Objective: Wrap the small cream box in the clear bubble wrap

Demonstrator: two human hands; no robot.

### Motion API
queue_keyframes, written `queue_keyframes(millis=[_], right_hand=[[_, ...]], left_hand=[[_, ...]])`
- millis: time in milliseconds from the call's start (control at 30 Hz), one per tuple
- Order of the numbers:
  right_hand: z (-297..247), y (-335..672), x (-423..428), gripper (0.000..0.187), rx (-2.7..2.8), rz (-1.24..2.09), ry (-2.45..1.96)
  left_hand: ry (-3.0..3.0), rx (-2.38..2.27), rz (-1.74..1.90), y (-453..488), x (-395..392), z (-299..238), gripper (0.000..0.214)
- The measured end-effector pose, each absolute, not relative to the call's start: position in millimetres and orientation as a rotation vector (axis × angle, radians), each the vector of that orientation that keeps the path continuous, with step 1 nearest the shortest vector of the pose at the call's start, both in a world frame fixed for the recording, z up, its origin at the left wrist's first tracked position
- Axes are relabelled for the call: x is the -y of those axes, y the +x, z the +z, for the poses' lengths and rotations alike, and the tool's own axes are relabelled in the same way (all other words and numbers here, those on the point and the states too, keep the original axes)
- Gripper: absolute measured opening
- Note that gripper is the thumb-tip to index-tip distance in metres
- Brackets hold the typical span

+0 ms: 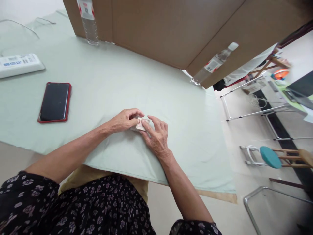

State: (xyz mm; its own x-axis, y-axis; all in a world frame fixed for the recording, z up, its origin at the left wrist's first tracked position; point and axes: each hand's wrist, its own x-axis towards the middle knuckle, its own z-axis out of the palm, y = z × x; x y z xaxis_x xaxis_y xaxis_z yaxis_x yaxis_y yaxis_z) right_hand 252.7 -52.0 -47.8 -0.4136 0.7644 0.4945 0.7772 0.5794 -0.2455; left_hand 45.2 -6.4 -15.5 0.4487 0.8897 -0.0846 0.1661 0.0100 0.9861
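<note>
Close to the table's near edge, a small whitish folded piece (141,124), perhaps paper or cloth, lies between my two hands. From its left side, my left hand (124,120) grips it with thumb and curled fingers. My right hand (157,135) pinches its right side with thumb and index finger, the other fingers raised a little apart. Fingertips cover part of the piece, so its full shape is hidden. Beneath it is a pale green tablecloth (127,78).
A phone in a red case (54,102) and a white box-shaped device (21,66) lie to the left. Behind stands a brown cardboard panel (156,29), with one clear bottle (89,24) and another bottle (215,63) against it. A teal stool (270,157) is on the floor at right.
</note>
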Motion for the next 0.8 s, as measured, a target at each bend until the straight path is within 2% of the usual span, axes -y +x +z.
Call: queue_keyframes(millis=[133, 333, 500, 700, 800], right_hand=[[-47.9, 250.6, 54.1, 0.028, 2.22, -0.075, -1.192], [-48.2, 247.8, 56.4, 0.026, 2.195, 0.041, -1.205], [-50.1, 245.8, 55.9, 0.022, 2.175, 0.059, -1.193], [-49.3, 243.4, 57.6, 0.01, 2.177, -0.11, -1.138], [-49.2, 243.8, 57.8, 0.012, 2.16, -0.136, -1.132]], left_hand=[[1.488, -1.0, 0.747, 45.5, 6.3, -16.6, 0.03], [1.442, -1.007, 0.777, 50.4, 7.2, -21.0, 0.059], [1.486, -1.059, 0.756, 51.9, 8.7, -22.0, 0.056], [1.492, -1.067, 0.75, 53.5, 9.9, -20.9, 0.055], [1.51, -1.081, 0.743, 53.8, 10.1, -20.2, 0.056]])
